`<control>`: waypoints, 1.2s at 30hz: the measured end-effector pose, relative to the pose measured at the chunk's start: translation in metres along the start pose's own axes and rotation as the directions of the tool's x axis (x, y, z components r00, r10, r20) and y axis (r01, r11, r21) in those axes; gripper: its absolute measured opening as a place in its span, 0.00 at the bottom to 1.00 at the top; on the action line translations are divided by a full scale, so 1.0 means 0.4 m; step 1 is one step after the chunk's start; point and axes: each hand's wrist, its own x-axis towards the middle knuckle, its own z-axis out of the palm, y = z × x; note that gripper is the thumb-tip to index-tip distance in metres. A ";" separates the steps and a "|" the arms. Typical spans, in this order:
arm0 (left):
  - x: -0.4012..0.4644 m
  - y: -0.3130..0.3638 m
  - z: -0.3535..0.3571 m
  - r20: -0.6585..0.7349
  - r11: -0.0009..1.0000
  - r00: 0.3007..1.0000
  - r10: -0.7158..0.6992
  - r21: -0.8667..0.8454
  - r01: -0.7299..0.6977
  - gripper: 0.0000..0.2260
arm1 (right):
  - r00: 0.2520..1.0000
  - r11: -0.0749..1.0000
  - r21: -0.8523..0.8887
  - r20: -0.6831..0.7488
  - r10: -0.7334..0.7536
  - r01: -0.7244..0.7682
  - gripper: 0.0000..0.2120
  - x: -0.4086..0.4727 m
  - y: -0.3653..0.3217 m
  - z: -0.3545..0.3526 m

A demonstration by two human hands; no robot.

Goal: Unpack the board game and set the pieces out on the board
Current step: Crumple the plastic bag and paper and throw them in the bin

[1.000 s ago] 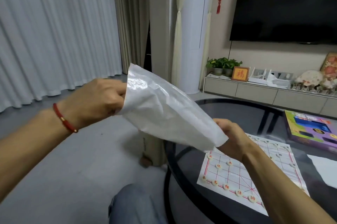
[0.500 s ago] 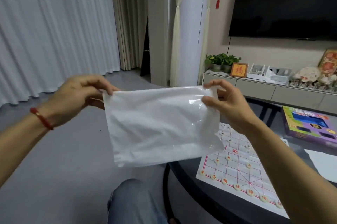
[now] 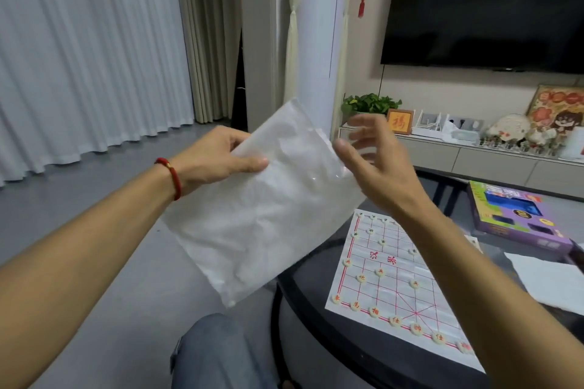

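My left hand [image 3: 218, 159] pinches the upper left edge of an empty clear plastic bag [image 3: 262, 218], which hangs tilted in the air over the floor, left of the table. My right hand [image 3: 376, 164] hovers beside the bag's right edge with fingers spread and blurred, holding nothing. Below it, a white paper chess board [image 3: 401, 287] with red lines lies on the dark round glass table [image 3: 316, 309]. Several round pale pieces [image 3: 395, 320] stand on the board's near rows and far rows.
A purple and green game box [image 3: 518, 214] lies at the table's far right, with a white sheet [image 3: 550, 278] in front of it. My knee in jeans [image 3: 218, 357] is at the bottom. A TV cabinet [image 3: 474, 157] stands behind the table.
My right hand has let go of the bag's top right corner and opened. The bag, held flat between both hands before, now tilts from my left hand alone.
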 end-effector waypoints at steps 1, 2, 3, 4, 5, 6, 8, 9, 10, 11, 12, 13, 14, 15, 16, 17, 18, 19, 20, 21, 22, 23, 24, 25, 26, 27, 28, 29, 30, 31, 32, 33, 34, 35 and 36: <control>0.000 0.004 -0.007 -0.015 1.000 1.000 -0.018 -0.016 0.017 0.10 | 0.997 1.000 0.017 -0.081 0.016 -0.015 0.18 -0.015 0.007 -0.009; 0.000 0.007 -0.013 -0.030 0.999 0.999 -0.028 -0.030 0.027 0.10 | 0.992 0.998 0.042 -0.117 0.043 -0.038 0.15 -0.029 0.011 -0.014; 0.000 0.012 -0.016 -0.041 0.999 0.999 -0.034 -0.038 0.033 0.09 | 0.992 0.997 0.052 -0.107 0.070 -0.064 0.14 -0.039 0.016 -0.014; 0.001 0.016 -0.019 -0.052 0.999 0.998 -0.038 -0.040 0.036 0.09 | 0.994 0.996 0.035 -0.069 0.082 -0.080 0.14 -0.047 0.018 -0.009; 0.003 0.019 -0.021 -0.062 0.998 0.997 -0.040 -0.043 0.038 0.09 | 0.996 0.997 0.003 -0.035 0.077 -0.077 0.13 -0.050 0.023 0.000; 0.003 0.021 -0.024 -0.067 0.998 0.997 -0.046 -0.045 0.043 0.09 | 0.998 0.998 -0.020 -0.023 0.059 -0.060 0.11 -0.052 0.030 0.009; 0.001 0.020 -0.032 -0.061 0.996 0.996 -0.068 -0.070 0.064 0.10 | 0.996 0.996 0.045 -0.054 0.076 -0.074 0.08 -0.046 0.046 0.021; -0.001 0.018 -0.037 -0.050 0.992 0.995 -0.085 -0.102 0.080 0.11 | 0.990 0.984 0.135 -0.067 0.124 -0.114 0.07 -0.043 0.050 0.021; -0.003 0.014 -0.039 -0.035 0.985 0.994 -0.104 -0.144 0.098 0.11 | 0.984 0.962 0.227 -0.064 0.168 -0.150 0.06 -0.041 0.054 0.020; -0.004 0.012 -0.039 -0.016 0.975 0.993 -0.121 -0.192 0.116 0.10 | 0.978 0.934 0.313 -0.061 0.202 -0.173 0.05 -0.042 0.053 0.019; -0.005 0.009 -0.038 0.005 0.961 0.990 -0.140 -0.240 0.137 0.10 | 0.968 0.900 0.392 -0.074 0.239 -0.192 0.05 -0.042 0.053 0.020; -0.005 0.008 -0.036 0.028 0.944 0.987 -0.159 -0.289 0.160 0.10 | 0.954 0.861 0.464 -0.096 0.283 -0.208 0.06 -0.040 0.054 0.021; -0.005 0.006 -0.032 0.052 0.924 0.984 -0.173 -0.337 0.180 0.10 | 0.938 0.815 0.534 -0.107 0.330 -0.225 0.09 -0.036 0.057 0.023; -0.004 0.004 -0.028 0.072 0.905 0.981 -0.178 -0.381 0.192 0.11 | 0.926 0.753 0.609 -0.074 0.369 -0.252 0.15 -0.033 0.059 0.025; -0.002 0.001 -0.026 0.083 0.885 0.981 -0.178 -0.421 0.196 0.12 | 0.920 0.675 0.675 0.014 0.392 -0.298 0.21 -0.031 0.061 0.029; -0.001 -0.002 -0.024 0.084 0.865 0.980 -0.182 -0.461 0.200 0.13 | 0.911 0.587 0.722 0.146 0.386 -0.365 0.28 -0.033 0.063 0.034; 0.001 -0.007 -0.023 0.082 0.842 0.979 -0.188 -0.500 0.203 0.14 | 0.887 0.506 0.738 0.288 0.362 -0.446 0.33 -0.040 0.062 0.040; 0.003 -0.011 -0.023 0.085 0.818 0.978 -0.192 -0.536 0.208 0.14 | 0.852 0.448 0.727 0.408 0.328 -0.520 0.35 -0.053 0.056 0.050; 0.006 -0.019 -0.021 0.092 0.795 0.976 -0.198 -0.567 0.215 0.15 | 0.815 0.413 0.702 0.499 0.296 -0.580 0.34 -0.068 0.049 0.062; 0.009 -0.029 -0.019 0.099 0.775 0.972 -0.212 -0.588 0.229 0.16 | 0.782 0.406 0.669 0.558 0.277 -0.622 0.31 -0.085 0.042 0.078; 0.011 -0.040 -0.016 0.101 0.761 0.966 -0.237 -0.599 0.249 0.16 | 0.762 0.433 0.631 0.587 0.276 -0.643 0.27 -0.099 0.036 0.095; 0.012 -0.054 -0.013 0.105 0.747 0.958 -0.267 -0.605 0.275 0.17 | 0.763 0.484 0.598 0.572 0.301 -0.639 0.22 -0.110 0.033 0.111; 0.010 -0.068 -0.010 0.117 0.734 0.949 -0.293 -0.608 0.302 0.18 | 0.778 0.540 0.567 0.523 0.348 -0.623 0.17 -0.117 0.028 0.124; 0.005 -0.082 -0.008 0.132 0.725 0.942 -0.310 -0.608 0.324 0.19 | 0.793 0.581 0.542 0.466 0.393 -0.607 0.12 -0.122 0.026 0.131; -0.002 -0.099 -0.007 0.151 0.716 0.938 -0.313 -0.611 0.337 0.20 | 0.804 0.601 0.534 0.420 0.421 -0.594 0.09 -0.124 0.027 0.136; -0.012 -0.115 -0.008 0.181 0.711 0.937 -0.300 -0.612 0.346 0.21 | 0.809 0.606 0.536 0.397 0.433 -0.588 0.08 -0.125 0.029 0.137; -0.025 -0.132 -0.010 0.222 0.713 0.936 -0.273 -0.606 0.352 0.19 | 0.814 0.609 0.539 0.387 0.434 -0.582 0.08 -0.126 0.032 0.137; -0.039 -0.147 -0.011 0.265 0.724 0.933 -0.241 -0.591 0.355 0.18 | 0.820 0.621 0.535 0.382 0.427 -0.573 0.07 -0.126 0.035 0.135; -0.051 -0.162 -0.011 0.299 0.744 0.929 -0.217 -0.565 0.356 0.18 | 0.826 0.639 0.524 0.384 0.413 -0.563 0.08 -0.127 0.037 0.133; -0.060 -0.177 -0.011 0.318 0.764 0.927 -0.197 -0.543 0.348 0.18 | 0.830 0.655 0.513 0.395 0.393 -0.555 0.09 -0.127 0.041 0.131; -0.067 -0.189 -0.008 0.324 0.774 0.929 -0.180 -0.536 0.336 0.19 | 0.832 0.663 0.509 0.414 0.370 -0.549 0.10 -0.127 0.047 0.128; -0.071 -0.197 -0.005 0.317 0.771 0.933 -0.170 -0.547 0.326 0.20 | 0.832 0.665 0.513 0.435 0.344 -0.543 0.11 -0.128 0.052 0.124; -0.076 -0.202 -0.002 0.315 0.758 0.936 -0.159 -0.568 0.320 0.21 | 0.833 0.660 0.524 0.451 0.321 -0.539 0.12 -0.130 0.059 0.120; -0.080 -0.205 0.001 0.316 0.743 0.937 -0.145 -0.591 0.314 0.21 | 0.836 0.656 0.537 0.462 0.297 -0.530 0.13 -0.133 0.067 0.115; -0.082 -0.215 0.003 0.317 0.721 0.939 -0.130 -0.620 0.309 0.22 | 0.841 0.659 0.547 0.469 0.270 -0.517 0.15 -0.137 0.075 0.111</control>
